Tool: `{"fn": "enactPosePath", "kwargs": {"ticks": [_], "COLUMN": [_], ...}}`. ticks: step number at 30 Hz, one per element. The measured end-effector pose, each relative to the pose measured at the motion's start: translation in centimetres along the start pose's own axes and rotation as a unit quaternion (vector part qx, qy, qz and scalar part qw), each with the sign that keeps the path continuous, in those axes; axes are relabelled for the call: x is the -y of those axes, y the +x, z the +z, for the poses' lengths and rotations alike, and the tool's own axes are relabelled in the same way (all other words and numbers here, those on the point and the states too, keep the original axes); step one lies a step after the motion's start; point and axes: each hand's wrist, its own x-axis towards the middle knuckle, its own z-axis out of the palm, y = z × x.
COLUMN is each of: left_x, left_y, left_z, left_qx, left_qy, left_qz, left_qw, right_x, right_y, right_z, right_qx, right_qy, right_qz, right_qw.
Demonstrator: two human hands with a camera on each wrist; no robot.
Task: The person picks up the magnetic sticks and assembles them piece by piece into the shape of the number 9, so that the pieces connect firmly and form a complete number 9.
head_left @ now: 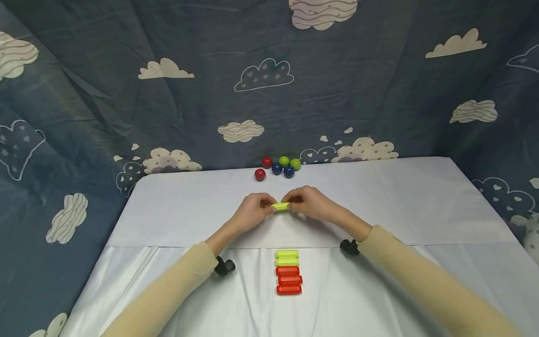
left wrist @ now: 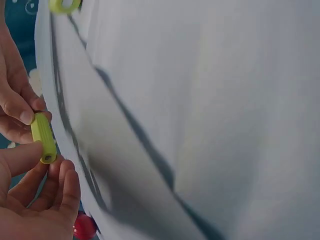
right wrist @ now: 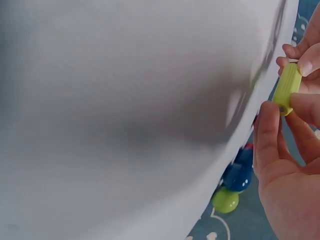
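Note:
Between my two hands is a short lime-yellow plastic rod (head_left: 280, 206) with grooved sides, held above the white table. My left hand (head_left: 252, 211) pinches one end between thumb and fingers, and my right hand (head_left: 312, 204) pinches the other. In the left wrist view, a small dark spot shows in the end face of the rod (left wrist: 44, 137). The right wrist view has the rod (right wrist: 287, 87) tilted between the same fingertips. Nearer the body, two lime-yellow rods (head_left: 287, 258) and several red rods (head_left: 289, 280) lie in a column.
At the table's far edge sit two red balls (head_left: 260, 174), two blue balls (head_left: 288, 171) and two green balls (head_left: 284, 161). A cloud-patterned dark cloth (head_left: 269, 112) hangs behind the white table (head_left: 189, 201). A fold line crosses the white cover in front of the hands.

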Motion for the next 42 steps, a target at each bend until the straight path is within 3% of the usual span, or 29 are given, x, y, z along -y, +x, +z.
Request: {"fn": "enactPosePath", "kwargs": {"ticks": [8, 14, 18, 22, 30, 37, 39, 42], "left_x": [0.3, 1.0, 1.3, 1.4, 1.4, 1.3, 1.4, 1.5], "left_y": [3.4, 4.8, 5.2, 5.3, 5.6, 5.5, 5.5, 5.5], "left_z": [-0.5, -0.5, -0.5, -0.3, -0.3, 0.0, 0.0, -0.1], "left_qx": [-0.035, -0.031, -0.018, -0.012, -0.015, -0.020, -0.022, -0.024], "left_qy": [0.005, 0.012, 0.003, -0.002, 0.025, 0.027, 0.027, 0.029], "left_qz": [-0.008, -0.030, -0.036, -0.023, 0.000, -0.001, -0.002, 0.003], "left_qw": [0.9993, 0.9990, 0.9992, 0.9997, 0.9996, 0.9994, 0.9994, 0.9993], "right_x": [-1.0, -1.7, -1.8, -1.8, -2.3, -3.1, -3.2, -3.1], "right_y": [2.7, 3.6, 3.6, 3.4, 3.3, 3.9, 4.4, 5.3], "right_z": [-0.9, -0.7, -0.5, -0.4, -0.6, -2.0, -2.3, -2.4], "right_qx": [-0.028, -0.030, -0.031, -0.039, -0.048, -0.171, -0.187, -0.179], "right_qy": [-0.015, -0.022, -0.027, -0.028, -0.010, 0.007, -0.005, -0.037], "right_qz": [0.044, 0.068, 0.076, 0.073, 0.071, 0.080, 0.072, 0.067], "right_qw": [0.9985, 0.9970, 0.9962, 0.9962, 0.9963, 0.9820, 0.9797, 0.9808]}}
